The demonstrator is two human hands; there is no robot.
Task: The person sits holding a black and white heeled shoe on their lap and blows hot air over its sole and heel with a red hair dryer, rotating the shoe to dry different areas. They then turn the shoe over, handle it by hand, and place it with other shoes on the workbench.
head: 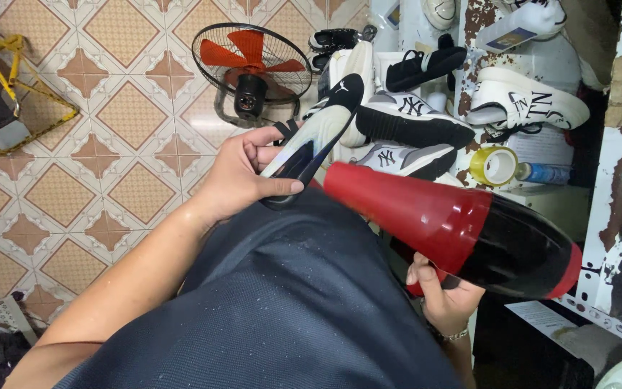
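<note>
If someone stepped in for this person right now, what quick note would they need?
Left hand: grips a black and white shoe, opening toward the dryer.
Right hand: holds a red and black hair dryer by its handle, nozzle close to the shoe.
Nearby: more shoes piled on the shelf, tape roll, floor fan.
Done: shoe and dryer in hand.
Left: cannot tell whether the shoe is dry.

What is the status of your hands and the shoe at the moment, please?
Left hand grips black-and-white shoe. Right hand holds red-and-black hair dryer, nozzle right next to the shoe. Nothing between them.
</note>
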